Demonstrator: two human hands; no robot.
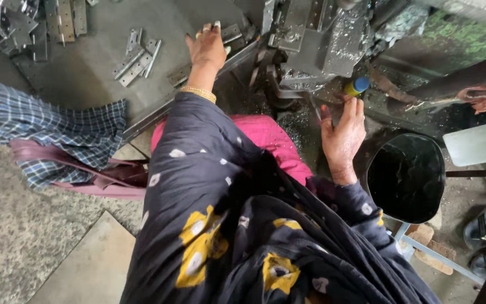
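Metal hinge plates (229, 35) lie at the edge of the grey work surface (102, 67), just beside the machine, and the left hand (207, 48) rests flat on them, fingers spread and stretched forward; whether it actually grips one, I cannot tell. A gold bangle (198, 93) circles that wrist above a dark sleeve with pale spots. Just left of the hand a small cluster of loose hinges (136, 56) lies on the same surface, well apart from a larger heap of metal parts (23, 25) in the far left corner.

The right hand (341, 135) is held up open, fingers together and pointing at a blue-and-yellow handle (357, 86) on the machine (316, 39); the fingertips are just beside it, and contact is not clear. Metal shavings cover the machine body and the ledge below it.

Near the right forearm stands a black bucket (406, 177). A checked blue cloth (46, 126) and a maroon strap (85, 169) lie on the floor to the left, and a pair of sandals (482, 236) sits at the lower right.
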